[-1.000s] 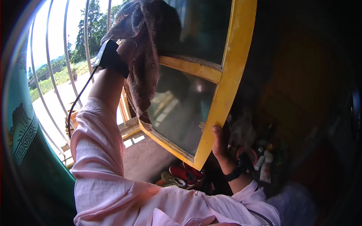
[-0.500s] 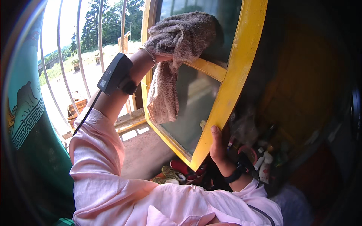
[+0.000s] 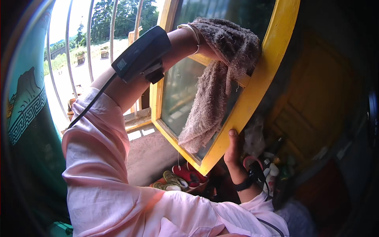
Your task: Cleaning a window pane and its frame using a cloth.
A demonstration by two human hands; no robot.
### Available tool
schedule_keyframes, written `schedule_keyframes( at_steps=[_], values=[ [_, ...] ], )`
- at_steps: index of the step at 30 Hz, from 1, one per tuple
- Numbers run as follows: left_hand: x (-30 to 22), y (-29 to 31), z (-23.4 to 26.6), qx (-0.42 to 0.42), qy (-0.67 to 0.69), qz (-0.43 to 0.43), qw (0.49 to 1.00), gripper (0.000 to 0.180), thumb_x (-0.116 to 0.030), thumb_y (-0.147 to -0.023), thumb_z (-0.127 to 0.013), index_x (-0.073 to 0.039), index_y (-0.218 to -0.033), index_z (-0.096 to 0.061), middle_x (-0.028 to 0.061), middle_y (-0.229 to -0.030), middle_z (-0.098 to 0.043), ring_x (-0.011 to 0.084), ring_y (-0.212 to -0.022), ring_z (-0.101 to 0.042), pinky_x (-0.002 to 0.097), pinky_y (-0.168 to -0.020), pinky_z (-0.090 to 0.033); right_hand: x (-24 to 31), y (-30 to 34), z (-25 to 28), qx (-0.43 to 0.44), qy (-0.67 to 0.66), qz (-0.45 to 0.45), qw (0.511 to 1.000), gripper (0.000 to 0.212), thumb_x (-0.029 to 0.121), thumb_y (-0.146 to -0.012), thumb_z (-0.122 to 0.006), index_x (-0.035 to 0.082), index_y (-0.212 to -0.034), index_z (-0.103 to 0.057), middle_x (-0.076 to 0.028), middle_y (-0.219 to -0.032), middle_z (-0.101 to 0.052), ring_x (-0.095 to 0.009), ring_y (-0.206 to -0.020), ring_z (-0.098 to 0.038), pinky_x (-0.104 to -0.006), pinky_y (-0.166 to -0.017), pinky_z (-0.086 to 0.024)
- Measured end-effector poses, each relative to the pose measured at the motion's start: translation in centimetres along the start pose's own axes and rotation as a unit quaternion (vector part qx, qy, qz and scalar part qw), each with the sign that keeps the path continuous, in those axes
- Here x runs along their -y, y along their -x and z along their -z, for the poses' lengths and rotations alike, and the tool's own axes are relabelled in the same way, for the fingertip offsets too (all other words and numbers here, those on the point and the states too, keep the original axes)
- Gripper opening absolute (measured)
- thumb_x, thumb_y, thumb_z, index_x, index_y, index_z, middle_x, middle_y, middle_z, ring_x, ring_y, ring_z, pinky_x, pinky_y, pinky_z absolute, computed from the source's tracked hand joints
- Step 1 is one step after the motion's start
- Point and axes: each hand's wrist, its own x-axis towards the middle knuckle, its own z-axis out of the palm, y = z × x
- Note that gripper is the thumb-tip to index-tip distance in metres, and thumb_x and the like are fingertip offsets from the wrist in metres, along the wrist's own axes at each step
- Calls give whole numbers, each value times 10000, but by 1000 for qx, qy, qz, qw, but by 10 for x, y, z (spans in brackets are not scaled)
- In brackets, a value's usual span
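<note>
A fuzzy greyish-brown towel (image 3: 207, 106) drapes over my left hand (image 3: 208, 48), which presses it against the crossbar and glass of a yellow-framed window sash (image 3: 272, 59). The towel covers most of those fingers, and its loose end hangs across the lower pane (image 3: 177, 87). Lower down, my right hand (image 3: 233, 152) grips the outer edge of the swung-out frame. Its thumb lies on the near face, while the other fingers are hidden behind the wood.
Vertical metal bars (image 3: 89, 43) stand outside at the left, beside a green patterned curtain (image 3: 27, 98). Below the sash lie several shoes (image 3: 185, 175). Bottles and other clutter (image 3: 272, 170) sit right of my right hand. A dark yellowish door (image 3: 312, 106) stands behind.
My left hand and the towel have moved right along the crossbar, toward the frame's outer edge. My right hand keeps hold of the sash, which appears shifted slightly right in view.
</note>
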Motion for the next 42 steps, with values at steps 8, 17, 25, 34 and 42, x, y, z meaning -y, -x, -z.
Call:
schedule_keyframes(
  at_steps=[8, 17, 25, 34, 42],
  values=[
    [46, 63, 32, 118, -182, 229, 949, 373, -338, -814, -601, -117, -1112, -637, 120, -1146, -616, 300, -1074, -555, 354, -928, -447, -1, -3, 3, 25, -25, -6, 999, 492, 341, -872, -549, -14, -1203, -466, -112, -1069, -523, -193, -941, -516, -342, -832, -435],
    [36, 44, 17, 137, -170, 300, 929, 353, -291, -804, -599, -126, -1113, -639, 106, -1135, -620, 275, -1092, -544, 334, -948, -432, 3, 0, 4, -3, 11, 1, 1000, 403, 310, -875, -559, -4, -1122, -504, -87, -959, -548, -173, -866, -523, -327, -776, -446],
    [47, 59, 13, 95, 48, 214, 971, 427, -268, -855, -636, -92, -1237, -562, 103, -1233, -576, 235, -1147, -525, 333, -1021, -398, 15, 3, -10, -17, -11, 8, 1000, 404, 320, -872, -580, 4, -1108, -494, -79, -971, -537, -158, -867, -515, -321, -781, -439],
    [9, 29, 21, 94, 207, 173, 958, 449, -245, -860, -648, -81, -1264, -541, 99, -1245, -570, 227, -1149, -522, 337, -1031, -390, 24, 5, -20, -12, -34, -8, 999, 430, 335, -881, -598, 11, -1134, -471, -74, -993, -519, -154, -891, -493, -318, -803, -425],
    [-44, -6, 29, 102, 116, 176, 972, 464, -197, -849, -669, -59, -1270, -532, 109, -1258, -561, 227, -1145, -519, 350, -1037, -377, 27, -1, -12, -38, 15, 9, 999, 483, 360, -880, -597, -2, -1173, -467, -83, -1039, -508, -167, -943, -483, -327, -851, -403]
  ],
)
